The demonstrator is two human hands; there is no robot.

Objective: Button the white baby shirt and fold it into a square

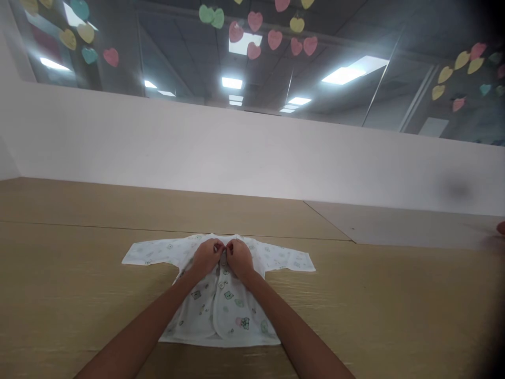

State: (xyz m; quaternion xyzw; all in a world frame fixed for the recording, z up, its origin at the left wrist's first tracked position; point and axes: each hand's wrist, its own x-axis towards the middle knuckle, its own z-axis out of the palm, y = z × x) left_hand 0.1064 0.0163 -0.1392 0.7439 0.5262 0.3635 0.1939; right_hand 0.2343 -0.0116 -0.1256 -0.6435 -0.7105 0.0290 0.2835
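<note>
A small white baby shirt (240, 318) with green and pink animal prints lies on the table, front side up, its long sleeves spread to both sides. Its two front panels overlap down the middle, and the lower hem is rounded. My left hand (208, 256) pinches the fabric near the neckline, just left of the middle. Close beside it, my right hand (239, 258) pinches the same front edge, fingertips nearly meeting those of the left. Whatever small fastener may lie between the fingers is hidden.
The shirt rests on a light wood-coloured table (379, 305) with seams across its surface. A grey panel (418, 227) joins it at the right. Behind stands a low white wall (236, 152) under glass with heart-shaped notes (254, 22). Part of another hand (501, 228) shows at the right edge.
</note>
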